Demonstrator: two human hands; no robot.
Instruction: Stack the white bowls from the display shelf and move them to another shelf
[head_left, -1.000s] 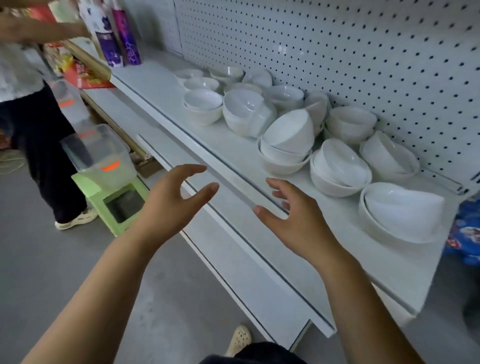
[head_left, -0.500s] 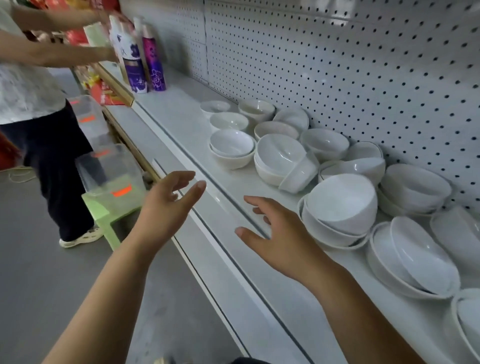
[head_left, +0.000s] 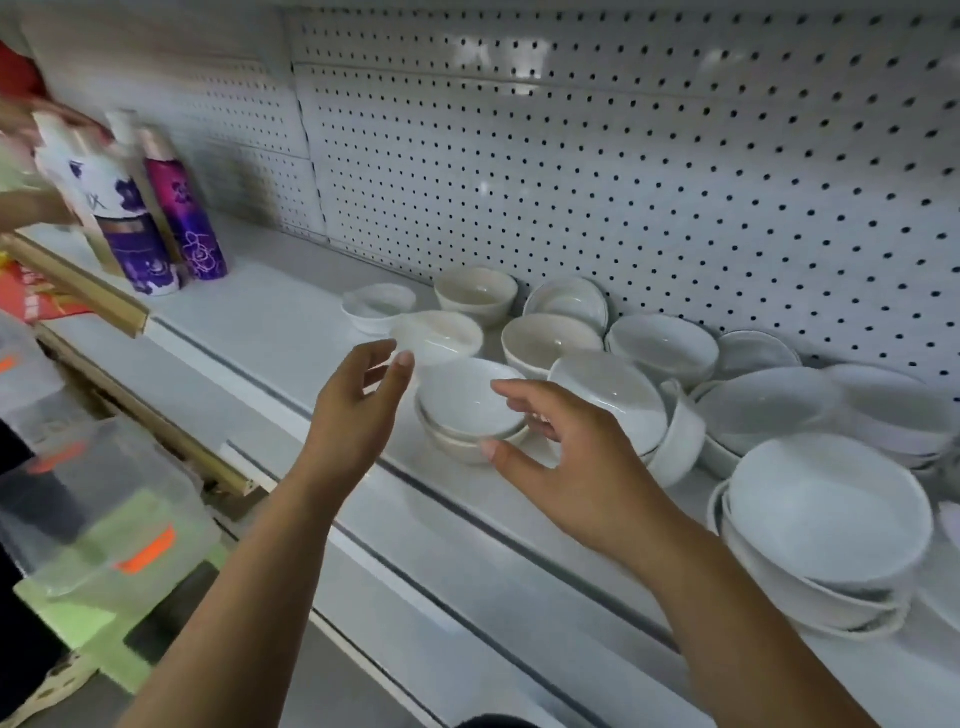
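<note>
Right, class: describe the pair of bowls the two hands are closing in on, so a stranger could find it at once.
Start at the white pegboard shelf crowded with bowls. Near its front edge, between the left hand and right hand, sits a nested pair of bowls. Unlike its neighbours, it stands alone at the front, upright, nearest the purple bottles.

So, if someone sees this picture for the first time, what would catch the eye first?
Probably the two bare hands, left hand and right hand, open on either side of a small stack of white bowls near the shelf front, not yet touching it. Next, the crowd of white bowls spreading right along the pegboard wall. Then the purple bottles at far left.
</note>
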